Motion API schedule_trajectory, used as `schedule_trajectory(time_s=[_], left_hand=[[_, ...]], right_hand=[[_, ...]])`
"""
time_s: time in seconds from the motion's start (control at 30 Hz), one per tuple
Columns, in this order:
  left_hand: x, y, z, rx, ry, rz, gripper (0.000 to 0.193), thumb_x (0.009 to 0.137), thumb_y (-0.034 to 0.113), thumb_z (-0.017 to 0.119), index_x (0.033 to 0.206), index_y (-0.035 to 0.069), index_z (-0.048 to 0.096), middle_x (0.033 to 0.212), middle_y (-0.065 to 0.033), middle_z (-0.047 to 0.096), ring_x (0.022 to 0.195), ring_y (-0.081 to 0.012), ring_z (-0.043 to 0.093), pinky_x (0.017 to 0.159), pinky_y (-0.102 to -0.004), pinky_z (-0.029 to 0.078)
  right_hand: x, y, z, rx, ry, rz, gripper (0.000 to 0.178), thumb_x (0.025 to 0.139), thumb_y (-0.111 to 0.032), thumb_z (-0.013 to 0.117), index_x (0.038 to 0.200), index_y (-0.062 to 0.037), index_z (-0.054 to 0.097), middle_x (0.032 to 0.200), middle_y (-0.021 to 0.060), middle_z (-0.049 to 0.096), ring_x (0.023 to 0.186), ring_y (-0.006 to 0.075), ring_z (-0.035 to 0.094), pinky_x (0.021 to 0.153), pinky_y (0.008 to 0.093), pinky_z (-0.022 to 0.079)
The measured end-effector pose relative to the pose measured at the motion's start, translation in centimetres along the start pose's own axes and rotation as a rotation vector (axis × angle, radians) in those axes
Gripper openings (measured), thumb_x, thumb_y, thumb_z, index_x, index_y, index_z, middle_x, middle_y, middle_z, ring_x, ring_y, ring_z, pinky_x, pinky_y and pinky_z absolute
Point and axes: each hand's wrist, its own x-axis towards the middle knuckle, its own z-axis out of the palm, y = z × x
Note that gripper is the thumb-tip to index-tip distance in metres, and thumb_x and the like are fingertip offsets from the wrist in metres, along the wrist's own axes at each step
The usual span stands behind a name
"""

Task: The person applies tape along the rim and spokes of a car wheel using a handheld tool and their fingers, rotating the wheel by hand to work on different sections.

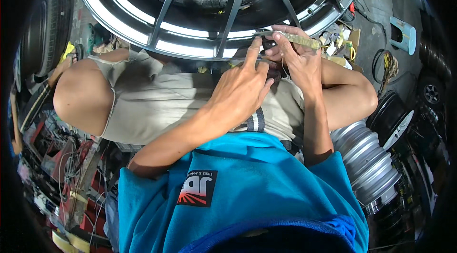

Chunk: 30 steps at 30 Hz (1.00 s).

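A large grey alloy wheel [166,10] with split spokes and a bright rim lip stands in front of my crossed legs. My right hand [302,67] is closed around a slim tool [305,41] with a rough, yellowish wrapped handle. Its thin dark end points left, against or close to the near edge of the wheel; whether it is a blade I cannot tell. My left hand [235,91] has its index finger stretched out by that end, at the rim. The left hand's other fingers are loosely bent and grip nothing visible.
At the right are a light blue plastic stool [403,36], a box of scraps [351,41], a black wheel [388,115] and stacked silver rims [366,162]. Tyres [54,29] stand at the far left. Below them lies a tangle of wires and red metal parts [66,157].
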Motion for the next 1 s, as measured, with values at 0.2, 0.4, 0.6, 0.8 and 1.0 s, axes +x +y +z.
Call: schedule_trajectory(time_s=[0.2,0.4,0.6,0.8,1.0], left_hand=[[0.0,-0.3,0.2,0.018,-0.028,0.005,0.029,0.099,0.019,0.073,0.106,-0.007,0.064,0.160,-0.0385,0.037,0.085,-0.0470,0.073,0.079,-0.0533,0.061],[-0.1,-0.3,0.2,0.023,-0.041,-0.002,0.027,0.098,0.018,0.073,0.105,-0.006,0.065,0.163,-0.0378,0.034,0.085,-0.0463,0.074,0.078,-0.0530,0.061],[-0.2,-0.7,0.6,0.013,-0.034,0.007,0.025,0.097,0.017,0.075,0.106,-0.005,0.066,0.165,-0.0370,0.030,0.086,-0.0461,0.074,0.079,-0.0525,0.061],[-0.1,-0.8,0.7,0.021,-0.032,0.009,0.025,0.097,0.017,0.075,0.107,-0.005,0.067,0.164,-0.0366,0.032,0.089,-0.0471,0.074,0.080,-0.0532,0.061],[0.0,-0.7,0.6,0.005,-0.056,-0.016,0.026,0.097,0.017,0.075,0.107,-0.005,0.067,0.164,-0.0370,0.032,0.088,-0.0477,0.073,0.080,-0.0537,0.060]], right_hand=[[0.2,-0.2,-0.1,-0.023,-0.008,0.018,0.034,0.104,-0.018,0.073,0.126,0.0083,0.069,0.107,0.0158,0.078,0.082,0.0178,0.077,0.072,0.0285,0.064],[0.2,-0.3,0.1,-0.041,-0.001,0.022,0.035,0.105,-0.018,0.073,0.127,0.0087,0.068,0.108,0.0163,0.077,0.081,0.0177,0.077,0.070,0.0281,0.063],[0.3,-0.3,0.0,-0.033,-0.008,0.042,0.035,0.105,-0.018,0.072,0.126,0.0093,0.068,0.108,0.0170,0.077,0.081,0.0182,0.077,0.071,0.0284,0.063],[0.4,0.0,0.1,-0.039,-0.005,0.042,0.034,0.105,-0.018,0.072,0.125,0.0096,0.068,0.108,0.0171,0.077,0.082,0.0189,0.077,0.071,0.0287,0.064],[0.3,0.3,0.9,-0.044,0.060,0.027,0.033,0.105,-0.018,0.072,0.124,0.0090,0.068,0.103,0.0158,0.078,0.080,0.0186,0.077,0.070,0.0286,0.064]])
